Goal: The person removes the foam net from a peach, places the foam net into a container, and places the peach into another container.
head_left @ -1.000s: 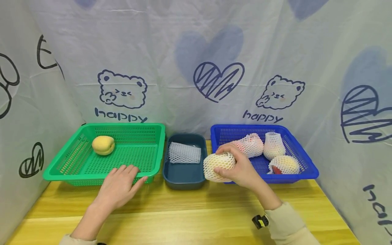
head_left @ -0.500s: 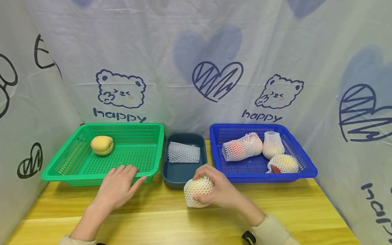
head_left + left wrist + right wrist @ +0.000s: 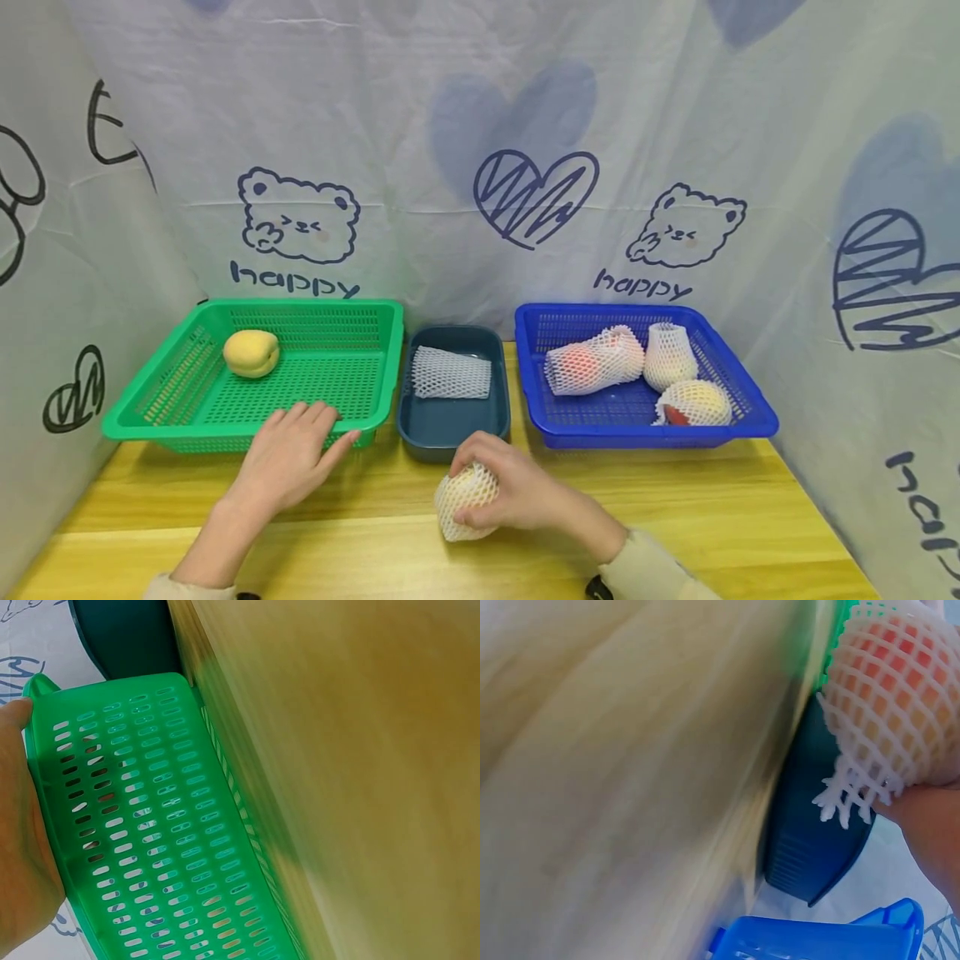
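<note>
My right hand [image 3: 517,492] grips a peach in a white foam net sleeve [image 3: 459,500] over the table, in front of the dark bin. In the right wrist view, yellow skin with a red patch shows through the mesh of the wrapped peach [image 3: 900,690], and the sleeve's frayed end hangs below it. My left hand [image 3: 288,458] rests on the front rim of the green basket [image 3: 180,433], fingers laid over the edge and thumb spread aside. One bare yellow peach [image 3: 251,353] lies inside that basket, toward its back left.
A dark blue-green bin [image 3: 450,433] between the baskets holds a flat white foam net [image 3: 452,373]. At right, the blue basket [image 3: 652,435] contains several net-wrapped fruits [image 3: 596,360]. A printed cloth [image 3: 450,100] hangs behind the wooden table [image 3: 375,550].
My right hand has carried the wrapped peach from the blue basket's front left corner leftward and toward me, over the table. The left hand has stayed on the green rim.
</note>
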Demonstrator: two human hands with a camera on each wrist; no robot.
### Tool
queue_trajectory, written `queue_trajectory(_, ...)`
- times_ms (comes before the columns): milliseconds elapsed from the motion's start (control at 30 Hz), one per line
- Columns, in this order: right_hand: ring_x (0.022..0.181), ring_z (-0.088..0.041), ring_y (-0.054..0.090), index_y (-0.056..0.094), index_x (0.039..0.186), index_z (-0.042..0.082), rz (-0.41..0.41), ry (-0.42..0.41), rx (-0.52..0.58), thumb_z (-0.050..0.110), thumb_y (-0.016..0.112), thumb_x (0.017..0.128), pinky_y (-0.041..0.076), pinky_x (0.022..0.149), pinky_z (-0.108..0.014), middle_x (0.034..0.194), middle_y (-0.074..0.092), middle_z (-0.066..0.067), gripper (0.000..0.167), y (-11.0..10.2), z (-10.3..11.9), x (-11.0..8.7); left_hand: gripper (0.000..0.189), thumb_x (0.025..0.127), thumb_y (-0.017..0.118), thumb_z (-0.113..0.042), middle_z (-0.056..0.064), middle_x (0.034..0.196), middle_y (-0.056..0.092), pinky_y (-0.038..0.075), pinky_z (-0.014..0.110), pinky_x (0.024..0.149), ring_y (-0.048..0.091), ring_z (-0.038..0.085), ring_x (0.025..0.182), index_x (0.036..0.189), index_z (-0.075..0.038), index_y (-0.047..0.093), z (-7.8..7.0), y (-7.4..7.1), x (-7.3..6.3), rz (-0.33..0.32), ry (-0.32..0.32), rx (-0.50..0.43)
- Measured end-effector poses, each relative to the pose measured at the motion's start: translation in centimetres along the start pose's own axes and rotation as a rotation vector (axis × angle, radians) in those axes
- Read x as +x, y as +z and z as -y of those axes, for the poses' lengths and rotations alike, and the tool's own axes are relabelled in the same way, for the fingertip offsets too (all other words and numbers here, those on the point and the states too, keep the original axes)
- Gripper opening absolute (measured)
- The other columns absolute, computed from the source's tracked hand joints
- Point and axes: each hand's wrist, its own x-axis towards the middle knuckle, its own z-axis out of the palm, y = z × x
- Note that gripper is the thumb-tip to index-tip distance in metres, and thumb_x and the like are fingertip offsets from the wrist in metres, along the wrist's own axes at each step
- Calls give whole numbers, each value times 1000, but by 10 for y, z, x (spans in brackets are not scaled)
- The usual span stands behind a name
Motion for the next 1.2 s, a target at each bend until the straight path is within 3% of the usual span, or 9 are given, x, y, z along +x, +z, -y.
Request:
queue_trajectory(233, 119, -8, 54, 63, 117, 21, 77, 49, -33, 28, 88, 82, 46, 108, -34, 122, 58, 7, 43, 4, -4, -4, 35, 105, 58, -46, 5, 101, 67, 47, 43, 76, 60, 27, 91, 101, -11, 63, 0, 0, 1, 15, -3, -2)
queue_trajectory(667, 121, -10, 54, 63, 122, 23, 47, 46, -24, 40, 94, 76, 49, 105, -36, 126, 58, 9, 58, 5, -3, -6, 34, 105, 58, -46, 4, 99, 66, 46, 43, 75, 60, 27, 90, 99, -13, 62, -1, 0, 0, 8, -5, 0)
queue_trajectory(1200, 129, -16, 51, 63, 130, 19, -53, 18, -42, 32, 87, 84, 47, 109, -45, 137, 56, 8, 53, 1, 1, -10, 34, 105, 58, -46, 5, 101, 67, 47, 43, 75, 60, 27, 92, 100, -12, 62, 0, 0, 1, 13, -7, -5)
